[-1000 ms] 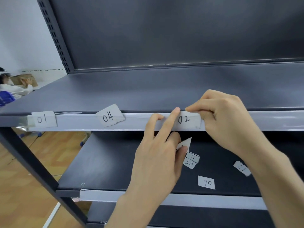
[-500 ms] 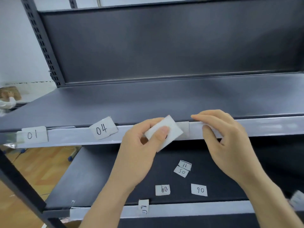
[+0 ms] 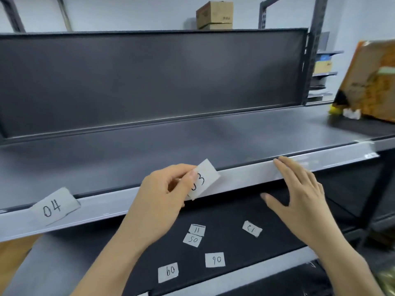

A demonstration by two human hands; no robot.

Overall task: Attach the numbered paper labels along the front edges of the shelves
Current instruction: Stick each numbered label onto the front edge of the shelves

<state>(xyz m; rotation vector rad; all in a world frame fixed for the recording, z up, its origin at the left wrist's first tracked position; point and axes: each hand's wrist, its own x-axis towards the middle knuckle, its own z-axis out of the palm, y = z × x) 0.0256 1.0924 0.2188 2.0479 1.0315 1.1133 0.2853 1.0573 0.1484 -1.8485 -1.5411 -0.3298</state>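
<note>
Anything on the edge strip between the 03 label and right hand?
Head view: bare pale grey edge strip between white paper 03 label and right hand.

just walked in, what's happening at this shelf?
A person's left hand pinches a white paper label marked 03 at the pale grey front strip of the upper shelf. The open right hand touches that strip beside it. The 04 label is stuck on, crooked. Five paper labels lie loose on the dark lower shelf.
</note>
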